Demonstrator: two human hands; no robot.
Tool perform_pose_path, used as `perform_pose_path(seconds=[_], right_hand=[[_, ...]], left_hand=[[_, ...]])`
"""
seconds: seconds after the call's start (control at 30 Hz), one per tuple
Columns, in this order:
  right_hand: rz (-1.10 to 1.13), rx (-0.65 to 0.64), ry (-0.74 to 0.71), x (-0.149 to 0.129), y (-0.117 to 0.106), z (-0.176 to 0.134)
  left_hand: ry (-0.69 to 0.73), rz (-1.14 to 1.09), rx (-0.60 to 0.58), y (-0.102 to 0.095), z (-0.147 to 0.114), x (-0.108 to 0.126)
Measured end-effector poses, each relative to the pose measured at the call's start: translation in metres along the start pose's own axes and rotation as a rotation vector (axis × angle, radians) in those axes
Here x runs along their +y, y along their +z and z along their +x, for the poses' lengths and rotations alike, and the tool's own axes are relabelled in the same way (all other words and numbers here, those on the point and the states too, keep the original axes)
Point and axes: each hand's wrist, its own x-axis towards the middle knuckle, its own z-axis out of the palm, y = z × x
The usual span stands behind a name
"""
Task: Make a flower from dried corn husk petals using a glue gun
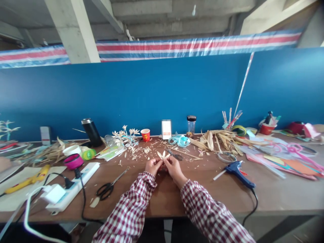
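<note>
Both hands on a husk flower, mid-desk.
L hand & R hand meet, fingers pinching the pale husk flower from both sides, petals sticking up just above fingers. Black scissors lie left of fingers on desk; blue glue gun well right.

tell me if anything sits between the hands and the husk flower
Nothing visible does: the left hand and right hand both already grip the husk flower above the table.
</note>
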Motion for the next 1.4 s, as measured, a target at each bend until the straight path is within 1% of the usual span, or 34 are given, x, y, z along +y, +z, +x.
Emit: perform_pose_path(seconds=[0.17, 0.7, 1.03, 1.23, 1.4], right_hand=[[-0.017, 0.0, -0.003, -0.0028, 0.0, -0.0015], [-0.09, 0.004, 0.004, -0.0039, 0.001, -0.0008], [-0.146, 0.025, -0.02, 0.0013, -0.0006, 0.0003], [-0.136, 0.021, -0.019, 0.0033, 0.0009, 0.0001], [-0.106, 0.014, -0.02, 0.0007, 0.0022, -0.0011]], left_hand=[[0.009, 0.016, 0.006, 0.0005, -0.0013, 0.002], [0.033, 0.066, 0.024, -0.0001, 0.002, -0.0023], [0.048, 0.07, -0.014, -0.004, 0.0042, -0.0062], [0.06, 0.055, 0.005, -0.001, 0.0019, -0.0053], [0.049, 0.044, 0.0, -0.003, 0.0034, -0.0055]])
